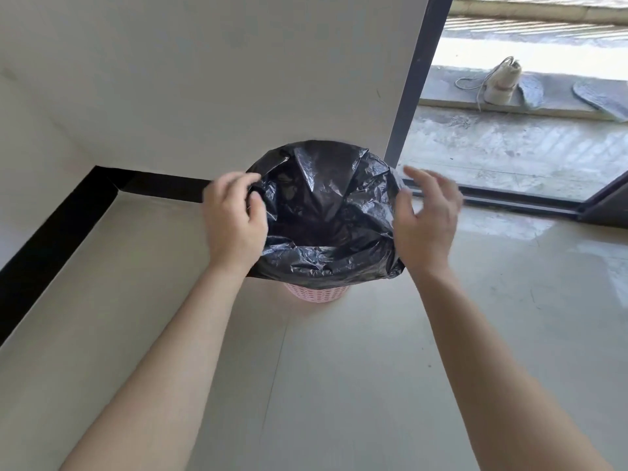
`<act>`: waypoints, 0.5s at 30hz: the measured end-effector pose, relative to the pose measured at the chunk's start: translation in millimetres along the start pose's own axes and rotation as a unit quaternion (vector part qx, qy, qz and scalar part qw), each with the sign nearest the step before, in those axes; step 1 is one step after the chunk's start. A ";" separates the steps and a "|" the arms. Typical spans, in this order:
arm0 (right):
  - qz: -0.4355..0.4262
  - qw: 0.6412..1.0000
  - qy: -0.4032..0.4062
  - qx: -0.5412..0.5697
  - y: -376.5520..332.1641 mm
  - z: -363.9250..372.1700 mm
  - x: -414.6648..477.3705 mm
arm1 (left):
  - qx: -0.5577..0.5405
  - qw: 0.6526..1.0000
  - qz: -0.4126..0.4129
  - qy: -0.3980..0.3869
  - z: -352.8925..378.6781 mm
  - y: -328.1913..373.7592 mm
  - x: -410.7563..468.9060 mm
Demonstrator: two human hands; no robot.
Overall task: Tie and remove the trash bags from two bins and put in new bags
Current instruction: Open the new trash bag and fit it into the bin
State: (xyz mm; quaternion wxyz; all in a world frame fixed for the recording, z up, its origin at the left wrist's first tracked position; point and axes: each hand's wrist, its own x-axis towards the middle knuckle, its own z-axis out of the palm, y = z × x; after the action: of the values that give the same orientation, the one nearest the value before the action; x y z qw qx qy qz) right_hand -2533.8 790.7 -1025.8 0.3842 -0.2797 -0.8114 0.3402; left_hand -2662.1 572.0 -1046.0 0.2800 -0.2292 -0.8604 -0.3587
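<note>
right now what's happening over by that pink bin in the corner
A person is fitting a black plastic trash bag into a pink perforated plastic bin that stands on the tiled floor by the wall. The left hand grips the bag's rim on one side. The right hand is at the opposite side with fingers spread, and looks open rather than gripping. The bag's mouth is open and its edge hangs over the bin's top.

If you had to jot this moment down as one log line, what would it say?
black bag open over pink bin | left hand grips its rim | right hand open beside rim | untied
</note>
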 end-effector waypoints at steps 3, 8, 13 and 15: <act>-0.244 0.922 -0.246 -0.173 -18.5 25.0 24.1 | 0.247 0.884 0.155 -0.365 14.1 6.4 28.2; -0.260 0.649 -0.488 -0.523 2.5 69.3 29.6 | 0.498 0.621 0.182 -0.577 36.0 -2.2 40.5; -0.255 0.635 -0.501 -0.531 9.4 79.1 26.1 | 0.426 0.656 0.184 -0.595 45.0 2.2 28.7; -0.228 0.727 -0.509 -0.400 0.4 69.9 34.9 | 0.314 0.786 0.165 -0.507 36.7 4.0 31.7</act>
State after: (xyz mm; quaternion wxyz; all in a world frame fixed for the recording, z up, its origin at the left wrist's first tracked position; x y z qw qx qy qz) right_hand -2609.7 792.4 -1044.1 -0.1683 0.0010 -0.9855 -0.0225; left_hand -2694.7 608.1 -1045.0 -0.0845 -0.4163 -0.8926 0.1507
